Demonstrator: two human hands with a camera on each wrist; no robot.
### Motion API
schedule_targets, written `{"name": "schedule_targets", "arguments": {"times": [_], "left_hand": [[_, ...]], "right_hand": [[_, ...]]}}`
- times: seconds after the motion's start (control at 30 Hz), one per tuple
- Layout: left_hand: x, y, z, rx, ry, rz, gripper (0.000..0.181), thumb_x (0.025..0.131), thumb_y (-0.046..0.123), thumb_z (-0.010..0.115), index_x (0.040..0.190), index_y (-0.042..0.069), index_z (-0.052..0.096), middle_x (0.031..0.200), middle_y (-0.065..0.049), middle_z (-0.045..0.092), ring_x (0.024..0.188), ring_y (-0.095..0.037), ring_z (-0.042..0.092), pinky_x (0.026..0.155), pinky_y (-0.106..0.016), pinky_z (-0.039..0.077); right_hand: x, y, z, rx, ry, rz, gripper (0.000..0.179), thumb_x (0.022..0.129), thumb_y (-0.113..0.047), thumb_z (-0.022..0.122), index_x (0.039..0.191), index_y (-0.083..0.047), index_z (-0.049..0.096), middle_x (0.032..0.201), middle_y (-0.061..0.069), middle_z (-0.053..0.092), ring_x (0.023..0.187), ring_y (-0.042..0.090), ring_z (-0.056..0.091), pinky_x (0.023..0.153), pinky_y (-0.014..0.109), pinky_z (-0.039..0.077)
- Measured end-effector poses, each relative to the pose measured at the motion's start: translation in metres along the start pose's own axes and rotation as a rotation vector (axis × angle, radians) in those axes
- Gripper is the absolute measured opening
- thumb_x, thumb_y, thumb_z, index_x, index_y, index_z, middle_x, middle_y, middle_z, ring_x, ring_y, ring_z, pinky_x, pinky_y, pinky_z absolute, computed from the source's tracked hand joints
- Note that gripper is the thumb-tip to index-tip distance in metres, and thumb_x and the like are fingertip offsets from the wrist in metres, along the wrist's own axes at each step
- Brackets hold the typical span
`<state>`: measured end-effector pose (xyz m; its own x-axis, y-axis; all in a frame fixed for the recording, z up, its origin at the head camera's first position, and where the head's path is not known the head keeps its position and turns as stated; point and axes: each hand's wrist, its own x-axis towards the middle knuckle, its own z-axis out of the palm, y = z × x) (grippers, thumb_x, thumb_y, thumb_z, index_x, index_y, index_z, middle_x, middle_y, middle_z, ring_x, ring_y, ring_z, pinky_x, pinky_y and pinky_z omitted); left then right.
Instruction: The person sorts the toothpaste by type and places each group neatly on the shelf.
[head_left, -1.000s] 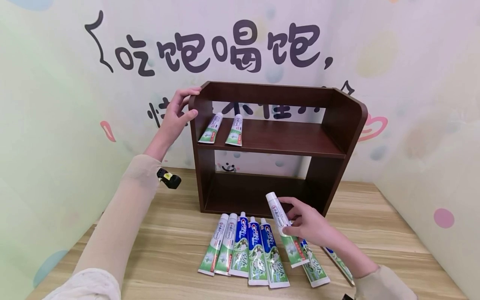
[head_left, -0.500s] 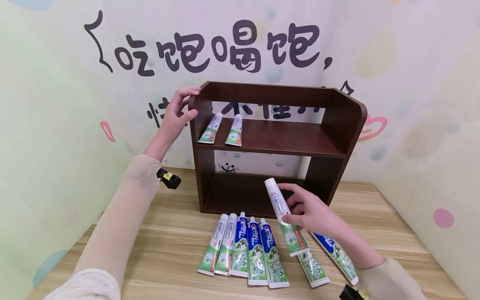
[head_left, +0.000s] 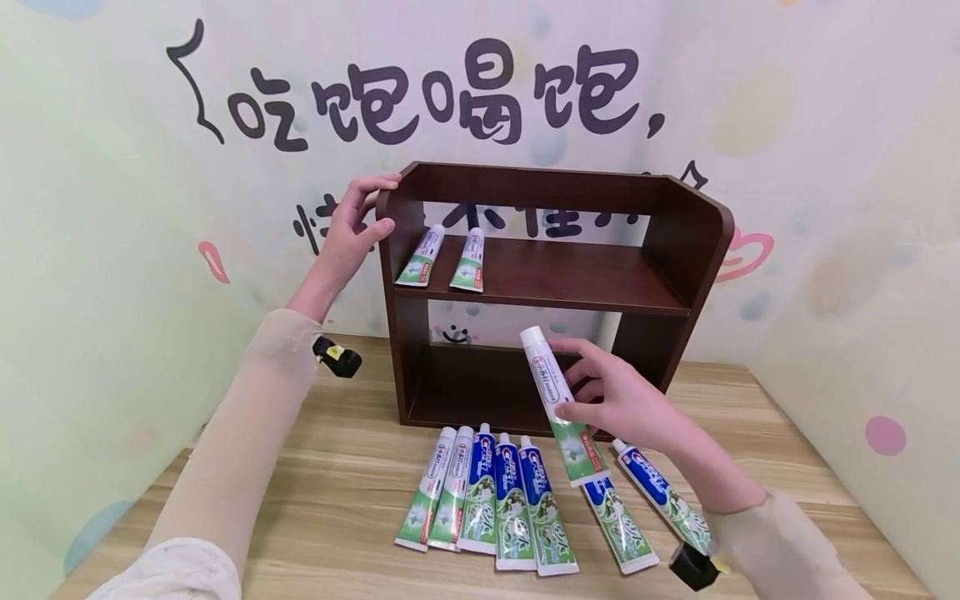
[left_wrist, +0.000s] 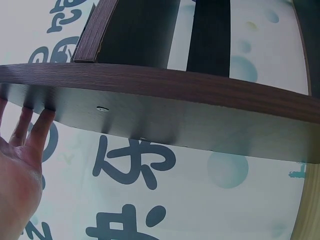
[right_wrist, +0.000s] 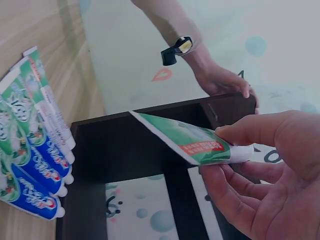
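Observation:
My right hand (head_left: 626, 404) pinches a white and green toothpaste tube (head_left: 576, 448) between thumb and fingers, cap end up, in front of the shelf's lower compartment. In the right wrist view, the tube's flat crimped end (right_wrist: 165, 142) points away from the palm. My left hand (head_left: 351, 227) holds the upper left corner of a dark brown two-tier shelf (head_left: 570, 271), its thumb at the front edge. Several fingertips (left_wrist: 42, 125) press the outer side panel in the left wrist view. Two matching tubes, the left one (head_left: 422, 257) and the right one (head_left: 468, 261), lie on the upper tier.
On the wooden table (head_left: 315, 500), before the shelf, lies a row with two white-green tubes (head_left: 427, 492) and several blue-green ones (head_left: 516, 508). Two more blue-green tubes (head_left: 621, 525) lie at the right. A printed wall (head_left: 247, 183) stands close behind.
My right hand has lifted the white-green tube up and slightly left, away from the tubes on the table, uncovering more of the blue-green ones at right. The left hand has stayed put.

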<state>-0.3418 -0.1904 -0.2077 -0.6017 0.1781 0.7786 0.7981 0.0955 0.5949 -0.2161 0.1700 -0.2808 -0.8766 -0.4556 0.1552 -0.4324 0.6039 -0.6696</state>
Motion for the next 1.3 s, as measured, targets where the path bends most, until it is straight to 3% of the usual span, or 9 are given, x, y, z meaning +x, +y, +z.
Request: {"name": "schedule_targets", "arguments": {"times": [0.6, 0.83, 1.3], "left_hand": [[0.0, 0.0, 0.0, 0.002, 0.001, 0.002, 0.045, 0.086, 0.005, 0.055, 0.13, -0.001, 0.05, 0.148, -0.014, 0.048, 0.137, -0.019, 0.044, 0.106, -0.028, 0.041], [0.001, 0.001, 0.001, 0.003, 0.007, 0.025, 0.046, 0.085, 0.004, 0.055, 0.129, -0.006, 0.048, 0.147, -0.018, 0.048, 0.136, -0.015, 0.045, 0.111, -0.03, 0.036], [0.0, 0.001, 0.001, -0.002, 0.011, 0.025, 0.045, 0.085, 0.003, 0.055, 0.129, -0.005, 0.049, 0.146, -0.016, 0.049, 0.136, -0.014, 0.045, 0.111, -0.03, 0.036]], "right_hand": [[0.024, -0.032, -0.028, 0.06, 0.044, 0.019, 0.074, 0.087, -0.011, 0.072, 0.15, -0.026, 0.035, 0.12, 0.018, 0.063, 0.1, 0.03, 0.069, 0.072, 0.037, 0.061], [0.032, -0.039, -0.036, 0.099, 0.081, 0.045, 0.076, 0.088, -0.011, 0.072, 0.151, -0.026, 0.033, 0.125, 0.018, 0.061, 0.108, 0.034, 0.068, 0.071, 0.038, 0.061], [0.051, -0.042, -0.05, 0.117, 0.144, 0.039, 0.075, 0.088, -0.013, 0.072, 0.152, -0.025, 0.033, 0.125, 0.016, 0.063, 0.102, 0.031, 0.066, 0.069, 0.031, 0.06]]}}
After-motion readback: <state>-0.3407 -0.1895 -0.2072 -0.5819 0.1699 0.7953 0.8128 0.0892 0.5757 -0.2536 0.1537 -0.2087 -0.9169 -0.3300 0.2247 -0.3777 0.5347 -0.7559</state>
